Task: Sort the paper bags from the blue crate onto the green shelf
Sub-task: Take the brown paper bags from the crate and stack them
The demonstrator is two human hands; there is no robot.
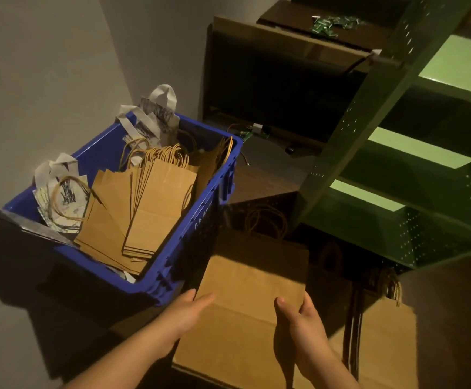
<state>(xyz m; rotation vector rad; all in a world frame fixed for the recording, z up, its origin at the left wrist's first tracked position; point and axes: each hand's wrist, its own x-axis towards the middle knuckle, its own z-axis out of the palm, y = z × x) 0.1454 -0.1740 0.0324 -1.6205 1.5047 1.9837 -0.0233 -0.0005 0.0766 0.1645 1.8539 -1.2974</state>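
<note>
Brown kraft bag (pixel 252 279), flat, held out low in front between both hands, to the right of the crate (pixel 133 209) and below the shelf (pixel 414 153). Left hand (pixel 185 313): fingers fairly straight against the bag's lower left edge, thumb lying on its face. Right hand (pixel 303 318): thumb on the face, fingers wrapped behind the right edge (a grasp, fingertips hidden). Bag's twisted handles point away from the person.

Blue crate sits left of centre, against a grey wall. Inside: a fanned stack of brown bags (pixel 141 211) lying flat, handles toward the far end; printed white bags (pixel 66 197) tucked along the left and far sides.

Green shelf at right, metal, perforated uprights, its lit boards well apart from the held bag. More brown bags (pixel 388 341) lie at lower right, below the shelf. Lighting dim.
</note>
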